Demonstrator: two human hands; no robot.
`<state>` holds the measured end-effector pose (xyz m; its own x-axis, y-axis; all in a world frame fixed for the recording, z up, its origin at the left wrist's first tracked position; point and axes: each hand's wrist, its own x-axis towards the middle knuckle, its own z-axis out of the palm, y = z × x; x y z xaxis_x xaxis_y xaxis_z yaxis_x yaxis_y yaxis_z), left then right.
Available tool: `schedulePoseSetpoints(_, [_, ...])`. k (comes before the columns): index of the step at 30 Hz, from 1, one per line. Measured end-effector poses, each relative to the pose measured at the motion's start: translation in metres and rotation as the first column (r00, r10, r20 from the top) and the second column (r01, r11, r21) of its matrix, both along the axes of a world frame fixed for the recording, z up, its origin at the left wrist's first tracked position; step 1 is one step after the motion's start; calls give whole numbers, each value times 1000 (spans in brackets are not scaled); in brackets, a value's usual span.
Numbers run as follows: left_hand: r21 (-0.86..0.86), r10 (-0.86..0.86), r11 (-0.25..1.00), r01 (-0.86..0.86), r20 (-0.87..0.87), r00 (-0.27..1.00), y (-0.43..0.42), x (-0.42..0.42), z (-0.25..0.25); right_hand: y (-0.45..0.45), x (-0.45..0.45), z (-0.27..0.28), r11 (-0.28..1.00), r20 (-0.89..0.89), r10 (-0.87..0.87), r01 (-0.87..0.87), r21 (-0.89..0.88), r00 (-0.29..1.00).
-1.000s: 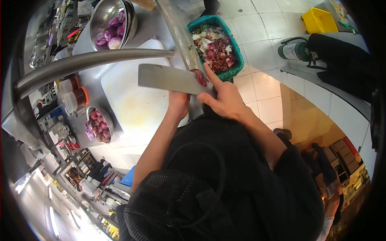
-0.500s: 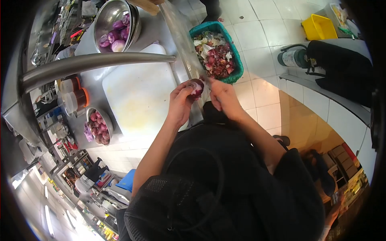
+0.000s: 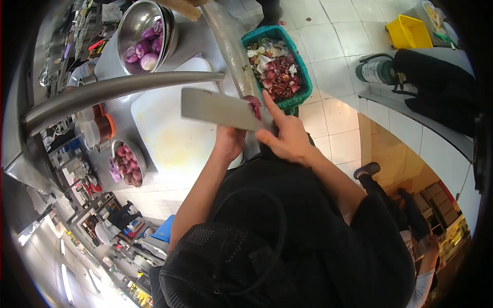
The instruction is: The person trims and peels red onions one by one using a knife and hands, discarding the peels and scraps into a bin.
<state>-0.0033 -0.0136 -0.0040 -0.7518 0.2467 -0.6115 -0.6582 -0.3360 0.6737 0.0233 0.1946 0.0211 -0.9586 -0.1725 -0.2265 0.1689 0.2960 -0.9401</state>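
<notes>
- The large rectangular steel cleaver [image 3: 221, 109] had turned its broad face to the view; half a second earlier its blade had hardly shown.
- That blade now lay across most of the left hand [image 3: 231, 142], whose fingers had been plain to see around the onion in the previous frame.
- The round purple-red onion [image 3: 254, 107] had shown a pale patch half a second before; now only a part of it emerged past the blade, deep red with a darker, brownish upper edge. How much skin remained on it could not be told.
- The onion was held up near the edge of the grey steel table [image 3: 214, 51], between the white rectangular cutting board [image 3: 174, 131] and the teal-lined bin [image 3: 304, 64] full of red skins and pale scraps.
- The left hand grasped the onion from below, though its fingers were mostly hidden.
- The right hand [image 3: 286, 134] gripped the cleaver at its near end, thumb against the blade and index finger stretched out beside the onion; the handle was concealed.
- More of another person's dark shoe [image 3: 368, 169] and black-clad leg [image 3: 375, 186] showed at lower right than half a second ago.
- Glossy purple peeled onions [image 3: 146, 49] sat in the perforated steel colander [image 3: 129, 28], and duller reddish onions [image 3: 127, 165] in the small steel bowl [image 3: 140, 155], both as before.
</notes>
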Motion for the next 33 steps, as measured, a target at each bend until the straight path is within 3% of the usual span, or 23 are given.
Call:
schedulePoseSetpoints(3, [21, 51, 998, -52, 82, 995, 0, 3, -1, -2, 2, 4, 995, 49, 54, -58, 84, 997])
schedulePoseSetpoints(5, [150, 93, 982, -112, 128, 987, 2, 2, 3, -1, -1, 7, 993, 47, 61, -66, 99, 997])
schedulePoseSetpoints(9, [133, 96, 985, -110, 104, 990, 8, 0, 12, -3, 2, -5, 997, -18, 54, -53, 51, 998])
schedulePoseSetpoints(11, [48, 44, 998, -46, 41, 998, 13, -4, 17, -7, 6, -24, 975, 29, -10, 17, -221, 1000])
schedulePoseSetpoints(12, [50, 43, 998, -45, 33, 999, 12, -4, 13, -6, 3, -28, 976, 21, -11, 15, -219, 1000])
schedulePoseSetpoints(13, [87, 29, 996, -36, 87, 996, 10, -2, 10, -5, 0, -30, 864, 236, -59, 168, -475, 970])
schedulePoseSetpoints(14, [124, 13, 992, -30, 134, 991, 8, -3, 7, -4, -5, -34, 672, 438, -35, 345, -655, 898])
schedulePoseSetpoints(15, [123, 15, 992, -30, 119, 993, 8, -6, 10, -2, -11, -39, 672, 425, -33, 334, -660, 905])
schedulePoseSetpoints(17, [151, 11, 988, -41, 194, 981, 11, -7, 20, 10, -18, -52, 629, 534, -120, 480, -611, 837])
schedulePoseSetpoints(19, [160, 15, 986, -47, 196, 981, 12, -8, 21, 19, -20, -50, 671, 537, -88, 448, -590, 839])
schedulePoseSetpoints(21, [137, -3, 990, -19, 157, 988, 11, -8, 21, 11, -15, -43, 853, 241, -208, 297, -429, 948])
schedulePoseSetpoints(22, [139, -8, 990, -15, 163, 987, 11, -6, 17, 8, -11, -41, 920, 111, -184, 210, -329, 977])
schedulePoseSetpoints(23, [136, 33, 989, -54, 153, 988, 10, -3, 13, 8, -6, -33, 920, 116, -186, 214, -327, 976])
schedulePoseSetpoints(25, [131, 74, 987, -92, 133, 988, 9, -1, 9, 10, -2, 4, 1000, 44, 0, 1, -11, 999])
schedulePoseSetpoints(29, [180, 62, 980, -87, 139, 988, 2, 7, 9, 3, 7, 14, 996, 118, 74, -79, 34, 990])
schedulePoseSetpoints(33, [255, 56, 963, -90, 139, 989, 6, 3, 16, 2, 5, 11, 999, 97, 34, -37, 29, 995])
